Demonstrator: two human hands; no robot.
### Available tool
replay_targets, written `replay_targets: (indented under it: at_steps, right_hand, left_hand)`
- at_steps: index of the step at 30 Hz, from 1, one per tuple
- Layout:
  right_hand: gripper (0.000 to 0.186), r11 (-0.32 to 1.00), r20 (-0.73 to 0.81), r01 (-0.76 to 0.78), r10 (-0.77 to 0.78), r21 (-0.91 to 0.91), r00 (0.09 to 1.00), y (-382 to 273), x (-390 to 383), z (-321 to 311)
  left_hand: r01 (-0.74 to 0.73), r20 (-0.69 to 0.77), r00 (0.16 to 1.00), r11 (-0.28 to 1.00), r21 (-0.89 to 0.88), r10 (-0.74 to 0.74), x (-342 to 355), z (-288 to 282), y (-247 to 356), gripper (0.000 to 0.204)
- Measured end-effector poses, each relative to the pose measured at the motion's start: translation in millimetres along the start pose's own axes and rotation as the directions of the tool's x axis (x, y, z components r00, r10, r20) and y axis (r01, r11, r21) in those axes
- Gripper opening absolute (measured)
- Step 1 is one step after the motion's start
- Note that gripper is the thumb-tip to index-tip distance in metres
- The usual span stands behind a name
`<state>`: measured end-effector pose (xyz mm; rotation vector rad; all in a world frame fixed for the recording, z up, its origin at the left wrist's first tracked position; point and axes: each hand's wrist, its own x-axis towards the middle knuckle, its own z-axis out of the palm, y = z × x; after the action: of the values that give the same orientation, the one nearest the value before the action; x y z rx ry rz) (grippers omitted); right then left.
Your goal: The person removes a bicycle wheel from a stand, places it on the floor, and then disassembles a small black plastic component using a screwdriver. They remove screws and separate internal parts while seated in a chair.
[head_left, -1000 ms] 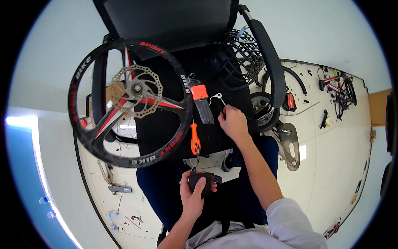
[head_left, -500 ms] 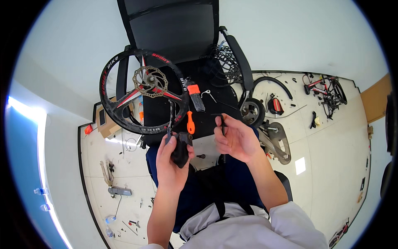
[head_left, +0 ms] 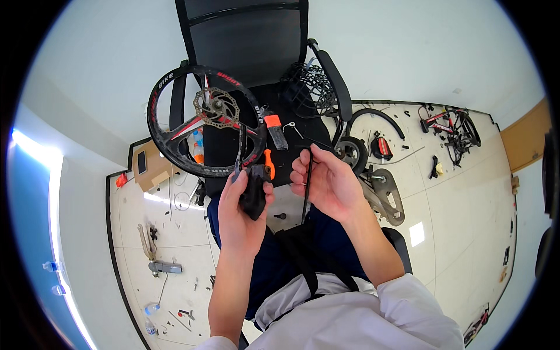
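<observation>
The left forearm [head_left: 228, 286] rises almost vertically; the left hand [head_left: 244, 219] is raised, its thumb opposing curled fingers in a grip. The right forearm [head_left: 376, 245] slants inward; the right hand [head_left: 333, 185], palm turned leftward, has bent fingers and an upward-pointing thumb.

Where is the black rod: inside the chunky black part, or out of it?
Out. The right hand holds the black rod, the left hand holds the chunky black part, and a gap shows between them.
</observation>
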<state>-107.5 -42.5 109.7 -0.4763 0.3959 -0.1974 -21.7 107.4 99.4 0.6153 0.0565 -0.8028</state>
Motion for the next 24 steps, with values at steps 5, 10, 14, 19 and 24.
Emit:
replay_targets:
  at_steps: [5,10,14,19,24]
  right_hand:
    - [0.03,1.0,-0.045,0.01,-0.01,-0.01,0.999,0,-5,9]
    - [0.029,0.904,0.143,0.13,-0.077,-0.407,0.987,-2,-18,-7]
    - [0.026,0.682,0.184,0.264,-0.189,-0.683,0.965,2,-36,13]
    - [0.026,0.66,0.187,0.267,-0.191,-0.702,0.964,1,-34,17]
    - [0.025,0.695,0.185,0.254,-0.174,-0.673,0.967,3,-34,16]
  left_hand:
    - [-0.001,0.016,1.0,1.0,-0.004,0.001,1,-1,0,0.019]
    - [0.042,0.012,0.999,0.999,0.0,-0.042,0,2,0,0.018]
    - [0.033,0.046,0.998,0.997,0.065,-0.036,0,1,-1,0.017]
    - [-0.021,0.058,0.998,0.988,0.154,0.012,-5,9,-4,0.015]
    - [-0.057,0.048,0.998,0.98,0.19,0.049,-8,13,-4,0.015]
